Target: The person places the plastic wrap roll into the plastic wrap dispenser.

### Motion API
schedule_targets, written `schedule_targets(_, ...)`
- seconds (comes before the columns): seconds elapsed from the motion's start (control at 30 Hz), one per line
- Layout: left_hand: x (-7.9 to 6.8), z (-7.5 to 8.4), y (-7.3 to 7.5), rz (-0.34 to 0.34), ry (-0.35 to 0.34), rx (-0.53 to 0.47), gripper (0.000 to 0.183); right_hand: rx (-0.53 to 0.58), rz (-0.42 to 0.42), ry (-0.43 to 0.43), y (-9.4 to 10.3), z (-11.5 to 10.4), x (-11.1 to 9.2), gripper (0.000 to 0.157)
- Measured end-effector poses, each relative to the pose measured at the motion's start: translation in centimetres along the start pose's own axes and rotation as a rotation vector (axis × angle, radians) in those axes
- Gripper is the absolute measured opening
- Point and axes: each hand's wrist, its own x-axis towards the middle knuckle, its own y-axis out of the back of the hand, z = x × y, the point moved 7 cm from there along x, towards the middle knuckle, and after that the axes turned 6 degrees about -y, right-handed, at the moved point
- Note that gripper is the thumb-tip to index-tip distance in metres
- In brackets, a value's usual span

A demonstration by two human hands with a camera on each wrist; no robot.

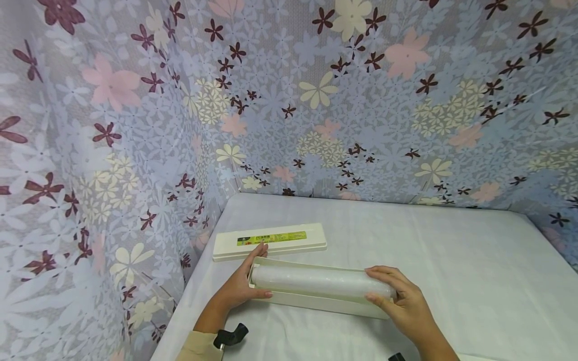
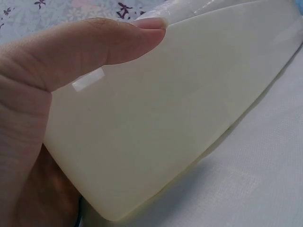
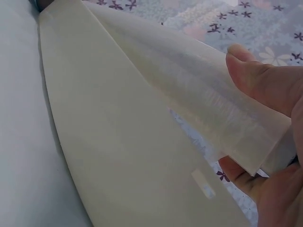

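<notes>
A long cream plastic box [image 1: 316, 302] lies on the white-covered table with a roll of clear cling film [image 1: 316, 282] along its opening. At the left end, my left hand [image 1: 239, 286] grips the box, thumb across the front wall [image 2: 156, 113] and fingers behind. My right hand [image 1: 406, 303] holds the right end of the roll between thumb and fingers. In the right wrist view that end of the roll [image 3: 199, 90] is tilted up, apart from the box wall [image 3: 109, 123], while its far end stays low in the box.
Behind the box lies a flat cream lid [image 1: 316, 235] with a yellow-green label [image 1: 271, 238]. A flowered curtain [image 1: 316, 125] hangs at the back and left of the table [image 1: 451, 265]. A black wrist mount [image 1: 231, 336] sits at my left sleeve.
</notes>
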Motion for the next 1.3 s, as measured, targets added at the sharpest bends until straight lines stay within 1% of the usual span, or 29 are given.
schedule_targets(0.1,0.02,0.09,-0.04,-0.006,-0.017,-0.008,0.127,0.013,-0.002,-0.023,-0.08,0.13,-0.01,0.058)
schedule_targets(0.2,0.0,0.18,-0.07,-0.01,-0.031,-0.01,0.127,0.014,-0.002,-0.028,-0.14,0.16,0.01,0.058)
schedule_targets(0.3,0.0,0.23,-0.09,-0.012,-0.038,-0.008,0.128,0.01,0.0,-0.005,-0.23,-0.01,0.06,0.058)
schedule_targets(0.47,0.01,0.06,-0.08,-0.011,-0.028,-0.006,0.129,0.021,0.0,0.003,-0.38,-0.19,0.07,0.057)
schedule_targets(0.63,0.05,-0.32,0.01,-0.002,-0.006,0.014,0.13,0.025,-0.005,-0.022,-0.42,0.04,0.01,0.056)
schedule_targets(0.77,0.11,-0.55,0.02,-0.005,-0.011,0.02,0.131,-0.003,-0.003,-0.025,-0.4,0.28,0.01,0.056)
schedule_targets(1.0,0.17,-0.51,-0.02,-0.008,-0.029,0.025,0.131,-0.003,-0.005,-0.072,-0.31,0.68,-0.03,0.054)
schedule_targets(1.2,0.11,-0.38,-0.05,-0.006,-0.031,0.022,0.13,0.0,-0.006,-0.032,-0.31,0.44,0.04,0.057)
schedule_targets(1.3,0.11,-0.42,-0.03,-0.007,-0.029,0.018,0.13,0.013,-0.012,-0.034,-0.33,0.33,0.16,0.057)
